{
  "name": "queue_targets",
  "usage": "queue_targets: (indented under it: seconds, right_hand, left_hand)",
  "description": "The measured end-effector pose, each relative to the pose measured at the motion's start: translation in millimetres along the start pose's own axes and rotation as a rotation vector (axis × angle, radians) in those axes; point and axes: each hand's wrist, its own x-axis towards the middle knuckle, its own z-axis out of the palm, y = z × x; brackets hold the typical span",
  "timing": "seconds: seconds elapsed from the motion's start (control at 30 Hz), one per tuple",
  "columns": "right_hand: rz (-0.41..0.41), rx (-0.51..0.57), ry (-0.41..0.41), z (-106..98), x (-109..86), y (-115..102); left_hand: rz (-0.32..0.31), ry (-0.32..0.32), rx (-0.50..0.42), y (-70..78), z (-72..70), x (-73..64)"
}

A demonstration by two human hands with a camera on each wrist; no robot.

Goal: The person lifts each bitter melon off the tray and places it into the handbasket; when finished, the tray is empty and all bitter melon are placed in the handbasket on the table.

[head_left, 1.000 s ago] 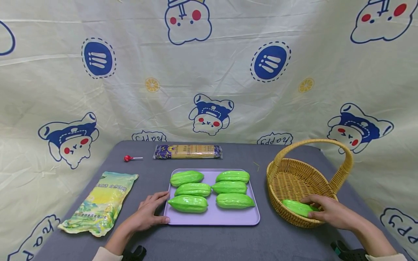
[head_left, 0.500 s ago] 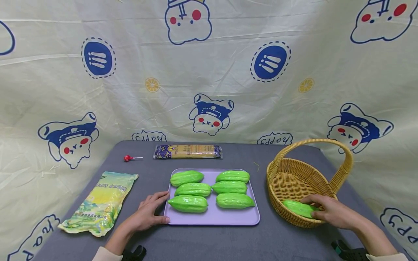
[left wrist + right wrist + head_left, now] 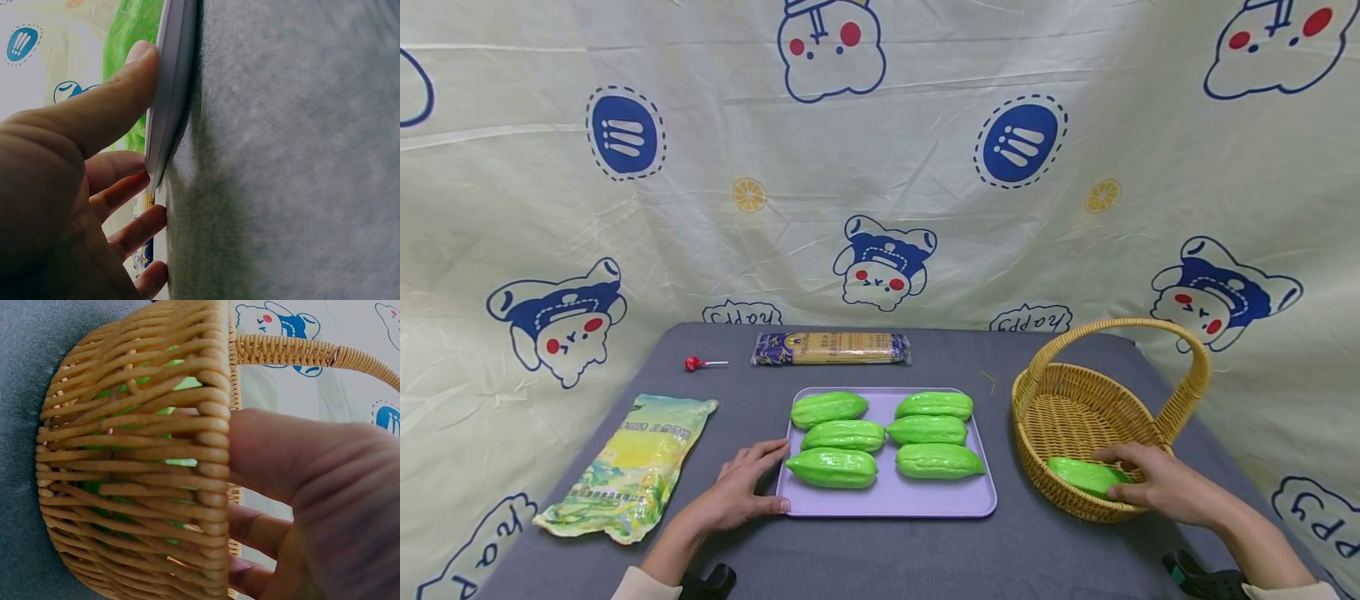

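Note:
My right hand (image 3: 1168, 483) reaches over the near rim of the wicker basket (image 3: 1037, 408). Its thumb and fingers grip the right end of a green ridged gourd (image 3: 1082, 477) lying inside. In the right wrist view, the basket weave (image 3: 137, 444) partly hides the gourd and fingertips. My left hand (image 3: 741, 492) is at the left edge of a lilac tray (image 3: 887, 502), fingers spread. The left wrist view puts the thumb (image 3: 122, 94) on the tray's rim and other fingertips along its edge. Several matching gourds (image 3: 835, 468) lie on the tray in two columns.
Left of the tray lies a yellow-green printed bag (image 3: 628, 467). Behind the tray is a long pack of noodles (image 3: 842, 348), and a red lollipop (image 3: 695, 364) is to that pack's left. The basket's tall handle (image 3: 1120, 325) arches above it. A printed cloth hangs behind the table.
My right hand and the gourd in the basket shift only slightly. The left hand, the tray and the gourds on it stay put.

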Motion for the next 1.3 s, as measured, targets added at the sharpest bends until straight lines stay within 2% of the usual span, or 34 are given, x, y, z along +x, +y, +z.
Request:
queue_targets:
  seconds: [0.53, 0.77, 1.07, 1.3]
  right_hand:
    - [-0.010, -0.037, -0.023, 4.2, 0.7, 0.5]
    - [-0.015, -0.001, -0.025, 3.2, 1.3, 1.1]
    - [-0.031, -0.018, 0.026, 2.6, -0.3, 0.2]
    - [0.014, -0.011, 0.053, 0.4, -0.4, -3.7]
  left_hand:
    - [-0.002, 0.003, 0.000, -1.1, 1.9, -0.1]
    - [0.001, 0.007, -0.005, -0.5, 1.5, -0.4]
    - [0.005, 0.008, -0.003, -1.5, 1.7, -0.4]
    - [-0.011, 0.003, -0.006, -1.9, 2.0, 0.4]
